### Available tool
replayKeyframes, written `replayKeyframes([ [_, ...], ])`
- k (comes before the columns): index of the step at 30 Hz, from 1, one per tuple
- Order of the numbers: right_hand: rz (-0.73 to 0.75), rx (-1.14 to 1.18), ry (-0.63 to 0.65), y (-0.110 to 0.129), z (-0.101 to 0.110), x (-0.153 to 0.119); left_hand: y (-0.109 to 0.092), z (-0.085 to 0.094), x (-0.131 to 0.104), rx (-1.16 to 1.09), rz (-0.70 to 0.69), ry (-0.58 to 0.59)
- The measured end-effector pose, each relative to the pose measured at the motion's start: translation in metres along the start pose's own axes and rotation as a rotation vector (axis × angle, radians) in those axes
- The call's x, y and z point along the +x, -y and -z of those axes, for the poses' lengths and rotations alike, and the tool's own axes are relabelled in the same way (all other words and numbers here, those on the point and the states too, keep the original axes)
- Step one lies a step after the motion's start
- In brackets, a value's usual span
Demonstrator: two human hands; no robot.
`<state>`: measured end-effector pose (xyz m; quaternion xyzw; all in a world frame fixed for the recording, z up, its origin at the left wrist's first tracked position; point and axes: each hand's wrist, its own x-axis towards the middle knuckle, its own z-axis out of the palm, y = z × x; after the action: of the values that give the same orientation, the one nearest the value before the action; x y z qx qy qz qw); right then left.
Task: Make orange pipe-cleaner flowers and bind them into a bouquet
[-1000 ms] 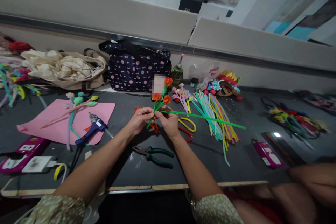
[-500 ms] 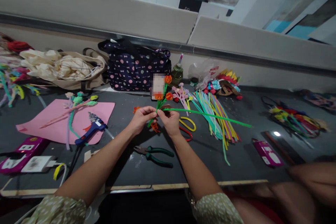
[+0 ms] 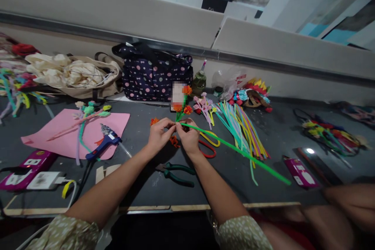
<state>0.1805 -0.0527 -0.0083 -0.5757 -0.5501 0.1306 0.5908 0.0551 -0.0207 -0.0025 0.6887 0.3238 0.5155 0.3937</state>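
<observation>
Pale partitions point(image 3: 140, 15) back the dark tabletop point(image 3: 234, 179), where left hand point(image 3: 159, 134) and right hand point(image 3: 190, 138) pinch green flower stems point(image 3: 179, 117).

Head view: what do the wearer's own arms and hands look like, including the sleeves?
The left hand and right hand are ungloved, and no watch or bracelet shows at either wrist; rings are hard to rule out. The left sleeve and right sleeve are loose, olive green with small pale spots, and leave the forearms uncovered.
</observation>
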Motion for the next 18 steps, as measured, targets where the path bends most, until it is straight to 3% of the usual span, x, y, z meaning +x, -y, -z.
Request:
replayKeyframes([
  [10,0.037,0.052,0.005,0.0026,0.0022,0.0024,0.0015,-0.0043,0.0024,-0.255,0.243,-0.024],
  [18,-0.095,0.216,0.107,0.0052,0.0067,0.0037,0.0003,-0.0036,0.004,-0.467,0.385,0.023],
])
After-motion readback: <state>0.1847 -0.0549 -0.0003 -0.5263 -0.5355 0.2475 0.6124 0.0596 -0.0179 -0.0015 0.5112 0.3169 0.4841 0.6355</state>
